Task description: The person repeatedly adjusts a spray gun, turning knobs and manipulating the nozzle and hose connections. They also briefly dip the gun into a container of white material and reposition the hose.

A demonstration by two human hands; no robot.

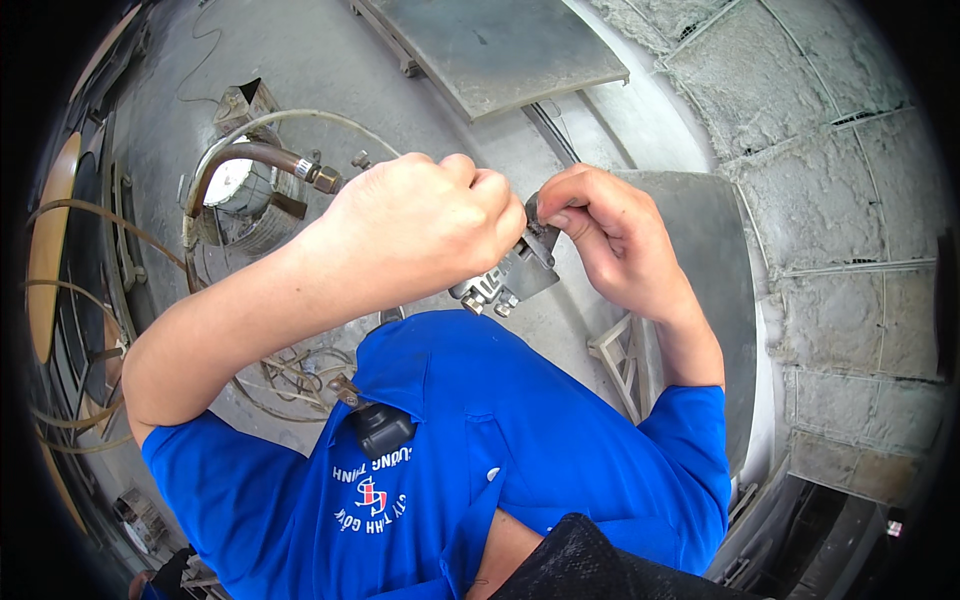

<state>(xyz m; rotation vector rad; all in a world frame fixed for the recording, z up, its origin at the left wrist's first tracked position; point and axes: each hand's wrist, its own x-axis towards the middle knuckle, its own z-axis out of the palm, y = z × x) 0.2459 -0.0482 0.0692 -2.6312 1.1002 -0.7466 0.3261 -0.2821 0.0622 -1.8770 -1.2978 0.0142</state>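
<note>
In front of my chest my left hand (415,215) is closed in a fist around a metal spray gun (490,290). The gun's silver body and brass-coloured fittings show below the knuckles; its grip is hidden by the hand. My right hand (612,235) is raised just to the right, thumb and forefinger pinched on a dark piece (542,222) at the gun's end. Whether that piece is fixed to the gun or loose, I cannot tell. A thick brown hose (262,153) with a metal fitting (323,179) ends beside my left wrist.
A white-topped bucket (232,185) stands on the floor at the left, hoses looping round it. Coiled hoses (300,380) lie nearer. A grey flat-topped table (500,50) is at the far side, a dark panel (700,240) at the right. Dusty filter pads (830,190) line the right wall.
</note>
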